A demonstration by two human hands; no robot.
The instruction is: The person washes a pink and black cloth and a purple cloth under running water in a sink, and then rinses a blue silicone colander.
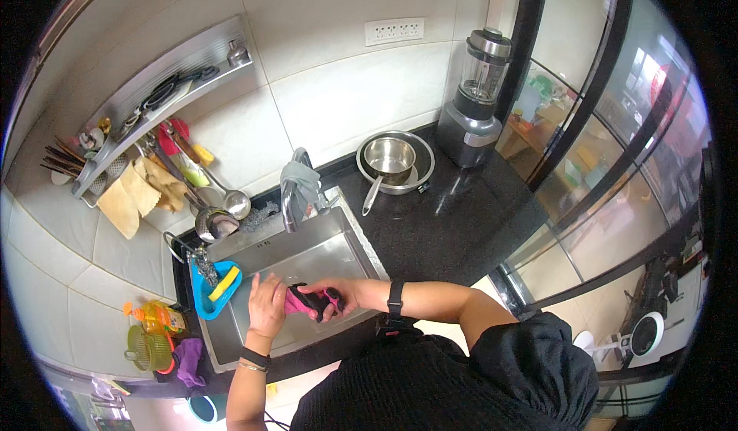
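Note:
Over the steel sink (346, 240), my right hand (346, 297) grips a bunched pink and black fabric piece (297, 301), perhaps a glove. My left hand (266, 307) is against the fabric's left end with its fingers pointing up and apart. Whether its hidden thumb pinches the fabric cannot be seen. Left of that hand, a blue corner basket (202, 307) holds a yellow sponge (225, 284) and a metal scourer (204, 266). The chrome faucet (289, 200), with a grey cloth (300, 178) draped over it, stands at the sink's back edge.
A saucepan (389, 155) sits in a steel basin (426, 168) on the black counter (450, 229), beside a blender (475, 102). Ladles (236, 203) hang under a wall shelf (173, 105). At left are an orange soap bottle (155, 315), a green basket (147, 347) and a purple cloth (189, 362).

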